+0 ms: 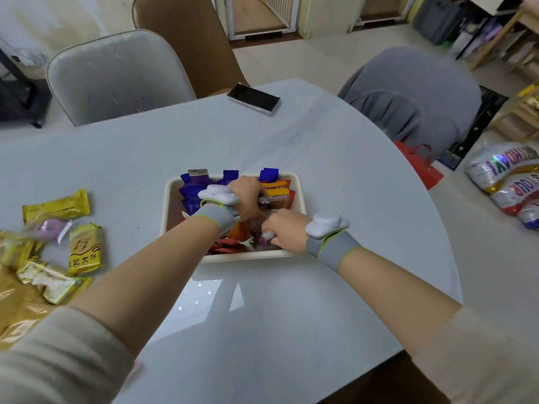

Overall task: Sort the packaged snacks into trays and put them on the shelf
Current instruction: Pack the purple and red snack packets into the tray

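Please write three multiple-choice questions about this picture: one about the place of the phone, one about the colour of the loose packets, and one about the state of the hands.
1. Where is the phone?
A. in the tray
B. at the table's far edge
C. on a chair

2. What colour are most packets left of the tray?
A. yellow
B. blue
C. red

3. What are the left hand and right hand doing?
A. resting on bare table
B. lifting the tray
C. reaching among snacks inside the tray

Answers: 1 B, it lies near the chairs; 2 A, yellow wrappers dominate; 3 C, both are over the tray's contents.
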The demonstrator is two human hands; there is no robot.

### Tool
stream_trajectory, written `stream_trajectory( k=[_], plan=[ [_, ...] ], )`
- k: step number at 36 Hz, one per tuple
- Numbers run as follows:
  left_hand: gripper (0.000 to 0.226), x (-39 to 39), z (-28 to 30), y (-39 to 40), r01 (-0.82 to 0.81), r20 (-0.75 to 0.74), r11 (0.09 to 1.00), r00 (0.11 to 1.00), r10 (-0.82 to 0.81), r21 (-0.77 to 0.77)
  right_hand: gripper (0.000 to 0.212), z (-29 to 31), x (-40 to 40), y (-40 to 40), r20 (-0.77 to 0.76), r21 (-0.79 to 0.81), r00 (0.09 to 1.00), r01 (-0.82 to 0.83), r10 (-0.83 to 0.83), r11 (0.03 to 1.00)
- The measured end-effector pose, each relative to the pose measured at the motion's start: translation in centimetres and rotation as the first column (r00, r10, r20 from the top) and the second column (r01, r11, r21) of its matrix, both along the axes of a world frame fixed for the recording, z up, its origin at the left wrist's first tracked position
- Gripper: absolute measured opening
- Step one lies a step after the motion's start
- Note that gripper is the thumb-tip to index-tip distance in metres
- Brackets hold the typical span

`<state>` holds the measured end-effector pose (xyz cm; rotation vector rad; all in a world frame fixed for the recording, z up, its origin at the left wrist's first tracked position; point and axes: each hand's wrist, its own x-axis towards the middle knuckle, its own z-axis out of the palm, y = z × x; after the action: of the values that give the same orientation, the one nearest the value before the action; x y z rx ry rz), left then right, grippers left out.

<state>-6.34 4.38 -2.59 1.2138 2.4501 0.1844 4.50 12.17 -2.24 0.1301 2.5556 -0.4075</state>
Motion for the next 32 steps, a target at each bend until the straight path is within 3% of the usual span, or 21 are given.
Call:
stream_trajectory(
  k=[4, 7, 11, 17, 26, 32],
  plan=[
    [0.029, -0.1, 0.0, 0.1, 0.000, -0.007, 1.000, 1.000, 0.000, -0.014, 0.013, -1.9, -0.9, -0.9, 0.098, 0.083, 0.995, -0.037, 0.029, 0.996],
    [0.030, -0.1, 0.0, 0.0, -0.008, -0.005, 1.000, 1.000, 0.008, -0.028, 0.031, -2.4, -1.2, -1.3, 0.115, 0.110, 0.993, -0.028, 0.015, 0.994],
    [0.030, -0.1, 0.0, -0.2, -0.001, 0.019, 1.000, 1.000, 0.002, -0.021, 0.015, -2.4, -1.3, -1.0, 0.153, 0.066, 0.988, -0.005, -0.005, 0.998],
    [0.028, 0.0, 0.0, -0.8, -0.001, 0.052, 1.000, 0.999, 0.000, 0.004, 0.021, -2.2, -0.7, 0.1, -0.008, 0.049, 1.000, -0.028, 0.029, 0.998],
    [0.036, 0.3, 0.1, -1.7, -0.005, 0.087, 0.998, 0.996, 0.000, 0.063, 0.020, -2.5, -0.5, -0.7, 0.069, 0.022, 0.996, 0.060, -0.062, 0.998],
    [0.024, -0.5, 2.2, -3.9, -0.147, 0.190, 0.954, 0.977, 0.098, 0.263, 0.021, 2.0, 0.2, 0.6, -0.154, -0.040, 0.967, 0.197, -0.201, 0.979]
  ],
)
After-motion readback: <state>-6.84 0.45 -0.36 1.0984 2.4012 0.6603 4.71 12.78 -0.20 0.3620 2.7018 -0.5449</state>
